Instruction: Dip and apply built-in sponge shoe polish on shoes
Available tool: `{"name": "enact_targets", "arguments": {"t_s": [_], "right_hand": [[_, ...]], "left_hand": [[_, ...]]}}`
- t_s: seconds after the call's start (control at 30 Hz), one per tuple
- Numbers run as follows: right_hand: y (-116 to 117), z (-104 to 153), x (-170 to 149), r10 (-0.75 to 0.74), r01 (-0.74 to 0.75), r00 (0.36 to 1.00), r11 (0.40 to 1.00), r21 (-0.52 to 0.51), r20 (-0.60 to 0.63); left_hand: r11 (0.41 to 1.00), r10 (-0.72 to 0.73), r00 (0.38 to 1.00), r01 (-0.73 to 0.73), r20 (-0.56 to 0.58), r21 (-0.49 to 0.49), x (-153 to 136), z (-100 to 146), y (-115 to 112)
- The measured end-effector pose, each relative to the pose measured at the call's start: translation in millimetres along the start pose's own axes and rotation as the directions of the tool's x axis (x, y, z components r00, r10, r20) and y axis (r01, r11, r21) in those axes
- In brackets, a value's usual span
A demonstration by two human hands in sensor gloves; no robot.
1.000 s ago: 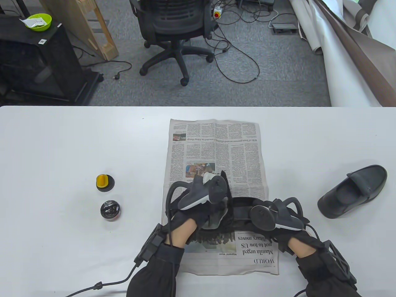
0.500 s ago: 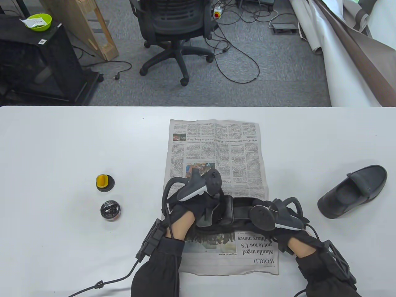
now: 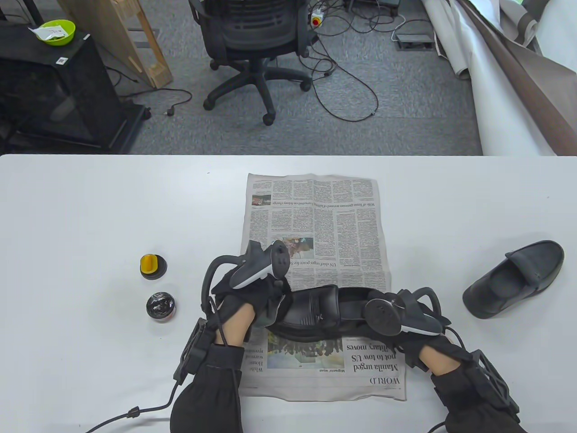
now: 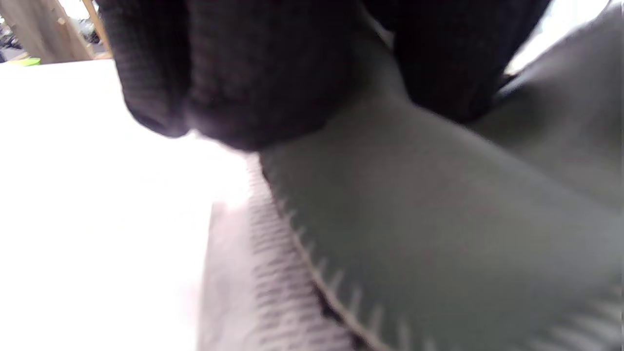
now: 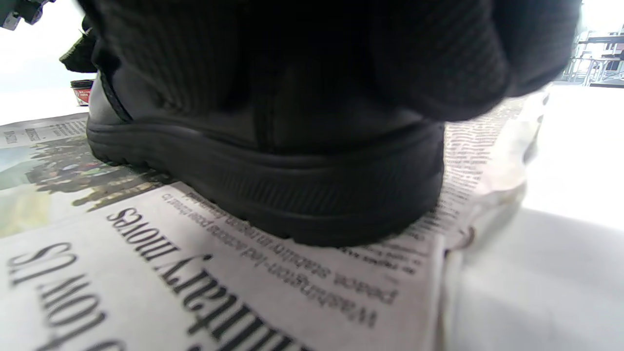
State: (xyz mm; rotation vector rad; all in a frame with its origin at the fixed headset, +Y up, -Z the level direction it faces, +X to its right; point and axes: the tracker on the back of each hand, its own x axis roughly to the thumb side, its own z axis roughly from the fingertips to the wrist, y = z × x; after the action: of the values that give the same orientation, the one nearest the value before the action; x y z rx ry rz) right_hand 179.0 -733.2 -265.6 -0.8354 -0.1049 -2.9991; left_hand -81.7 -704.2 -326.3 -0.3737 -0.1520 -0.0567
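Observation:
A black shoe (image 3: 315,311) lies on its sole across the near part of the newspaper (image 3: 315,212), toe to the left. My left hand (image 3: 270,300) is at the toe and grips a grey cloth (image 4: 414,219) with a stitched edge, pressed against the leather. My right hand (image 3: 392,311) holds the heel (image 5: 292,170), its fingers (image 5: 341,48) curled over the heel's top edge. The open polish tin (image 3: 160,306) and its yellow-knobbed sponge lid (image 3: 153,266) stand on the table left of the paper, apart from both hands.
A second black shoe (image 3: 514,277) rests on the white table (image 3: 90,203) at the right. A cable (image 3: 135,412) trails from my left wrist over the near edge. An office chair (image 3: 252,40) stands beyond the far edge.
My left hand has slid with the cloth leftward along the shoe, from its middle to the toe, uncovering the upper. The right hand and the shoe have stayed put.

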Motion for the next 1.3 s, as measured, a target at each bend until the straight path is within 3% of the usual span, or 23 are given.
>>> {"name": "enact_targets", "arguments": {"t_s": [0.2,0.3,0.37,0.5,0.8,1.0,1.17,1.23,1.3], "right_hand": [[0.1,-0.3,-0.2,-0.005,0.005,1.0,1.0,0.0,0.004],[0.2,0.0,0.2,-0.001,0.001,1.0,1.0,-0.002,0.003],[0.2,-0.6,-0.2,-0.006,0.006,1.0,1.0,0.0,0.007],[0.3,-0.3,0.5,0.0,0.0,1.0,1.0,-0.003,0.004],[0.3,-0.4,0.5,0.0,0.0,1.0,1.0,-0.002,-0.002],[0.1,-0.6,0.1,0.003,-0.003,1.0,1.0,0.001,0.0],[0.2,-0.2,0.5,0.009,-0.009,1.0,1.0,0.0,-0.003],[0.2,-0.8,-0.4,0.003,-0.003,1.0,1.0,0.003,0.001],[0.3,-0.8,-0.2,0.002,-0.002,1.0,1.0,0.003,0.0]], "left_hand": [[0.98,0.168,0.959,-0.188,0.229,0.068,52.7,2.5,15.2],[0.984,0.178,0.954,-0.179,0.243,-0.015,71.4,-7.3,13.5],[0.989,0.146,0.961,-0.145,0.234,-0.02,74.3,-12.3,12.1],[0.983,0.183,0.958,-0.173,0.218,-0.068,65.3,-13.7,8.2],[0.993,-0.064,0.995,0.07,0.071,-0.093,28.2,-5.0,0.4],[0.988,-0.121,0.993,0.121,-0.002,-0.096,0.5,7.3,-4.2],[0.973,-0.232,0.969,0.231,-0.084,-0.027,-3.6,18.9,0.2],[0.971,-0.228,0.973,0.23,-0.045,0.059,4.8,23.9,5.1],[0.987,-0.087,0.993,0.075,0.08,0.145,18.7,29.6,7.0]]}}
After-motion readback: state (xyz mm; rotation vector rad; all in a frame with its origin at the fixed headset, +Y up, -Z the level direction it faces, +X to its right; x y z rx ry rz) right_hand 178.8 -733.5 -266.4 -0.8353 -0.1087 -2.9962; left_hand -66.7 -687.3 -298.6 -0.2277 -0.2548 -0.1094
